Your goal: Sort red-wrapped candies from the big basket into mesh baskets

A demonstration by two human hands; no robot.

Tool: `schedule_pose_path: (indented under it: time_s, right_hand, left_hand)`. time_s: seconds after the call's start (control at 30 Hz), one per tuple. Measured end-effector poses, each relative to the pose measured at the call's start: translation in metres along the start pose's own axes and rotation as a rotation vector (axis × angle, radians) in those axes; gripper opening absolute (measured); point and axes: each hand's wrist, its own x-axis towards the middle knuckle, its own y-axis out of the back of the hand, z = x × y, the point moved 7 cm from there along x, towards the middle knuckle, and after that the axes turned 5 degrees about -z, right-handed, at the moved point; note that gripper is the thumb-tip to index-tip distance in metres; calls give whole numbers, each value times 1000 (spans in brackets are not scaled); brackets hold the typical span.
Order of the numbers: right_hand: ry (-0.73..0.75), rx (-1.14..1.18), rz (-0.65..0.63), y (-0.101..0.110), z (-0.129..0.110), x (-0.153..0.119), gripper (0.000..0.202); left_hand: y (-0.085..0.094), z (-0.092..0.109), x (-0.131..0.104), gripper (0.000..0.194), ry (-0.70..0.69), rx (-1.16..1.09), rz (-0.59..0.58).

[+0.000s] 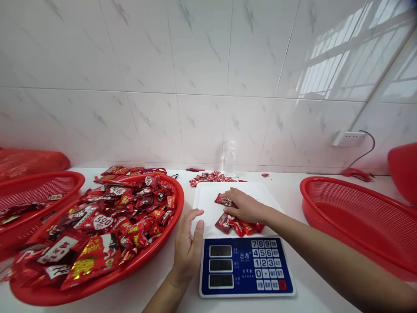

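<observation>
My left hand (188,244) is raised between the heaped basket and the scale, thumb and fingers apart, holding nothing. Over the white pan (208,195) of a digital weighing scale (247,267), my right hand (245,206) has its fingers and thumb around a small dark-red candy packet (221,199). Just below that hand, several red candy packets (239,226) lie in a small pile on the pan. On the left, a red plastic basket (177,200) is heaped with shiny red wrapped sweets (120,213), some larger than others.
Another red basket (73,177) with a few packets stands at far left, near a red plastic bag (32,161). Small red packets (211,177) and a clear plastic cup (230,158) are behind the scale. A red basket (358,184) sits right, below a wall socket (349,139).
</observation>
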Motion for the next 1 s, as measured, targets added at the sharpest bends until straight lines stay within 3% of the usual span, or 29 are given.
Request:
schedule_pose_path:
  time_s: [0.13, 0.27, 0.43, 0.6, 0.7, 0.83, 1.0]
  right_hand:
    - [7, -43, 39, -5, 4, 14, 30]
    - [36, -67, 127, 9, 6, 7, 26]
    - [61, -100, 202, 27, 5, -28, 34]
    - [102, -141, 115, 14, 10, -69, 43]
    - [-5, -128, 103, 14, 29, -84, 47]
    - [-197, -82, 163, 24, 61, -94, 39]
    - [-236, -47, 121, 18, 65, -90, 34]
  left_hand:
    - [0, -2, 1, 23, 11, 0, -2]
    - [-1, -1, 2, 24, 3, -11, -8]
    - [-1, 1, 1, 24, -8, 7, -5]
    - [-2, 4, 0, 24, -15, 29, -18]
    - [-3, 2, 0, 24, -4, 37, -14]
    - [-5, 2, 1, 22, -10, 48, -26]
    - [-5, 4, 2, 20, -33, 64, -32]
